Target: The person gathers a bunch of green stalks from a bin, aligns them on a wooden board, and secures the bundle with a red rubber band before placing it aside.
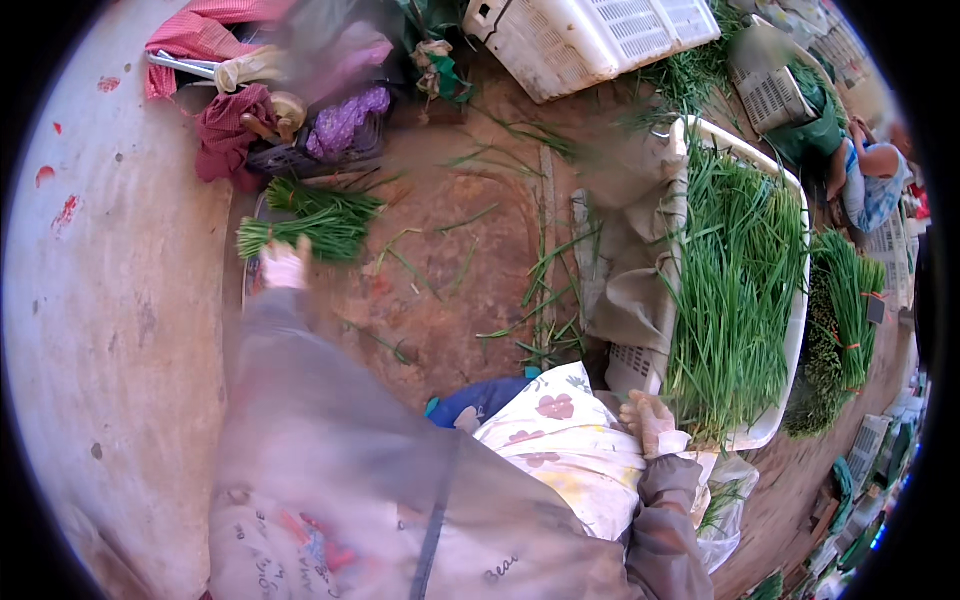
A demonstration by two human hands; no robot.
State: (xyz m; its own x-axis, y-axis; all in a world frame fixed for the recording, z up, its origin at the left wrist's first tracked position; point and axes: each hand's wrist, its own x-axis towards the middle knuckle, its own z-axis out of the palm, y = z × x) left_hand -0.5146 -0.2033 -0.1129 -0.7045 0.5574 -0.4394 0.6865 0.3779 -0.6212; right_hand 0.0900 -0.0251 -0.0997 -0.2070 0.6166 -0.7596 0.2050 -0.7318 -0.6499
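Note:
My left hand (282,262), slightly blurred, has its fingers closed on a bunch of green stalks (328,232) at the left end of the low brown surface (450,290). A second bunch (300,196) lies just behind it. My right hand (648,420) is curled by the lower left corner of a white plastic crate (795,320) full of long green leaves (730,280); what its fingers hold, if anything, is hidden. A grey cloth (640,300) hangs along that crate's left side. A patterned white cloth (560,440) covers my lap.
Piled cloths (225,135) and a purple bag (345,122) sit at the upper left. An upturned white crate (600,45) lies at the top. Another person (870,180) sits at the upper right, beside more tied bundles (850,320). Loose leaves are scattered over the surface.

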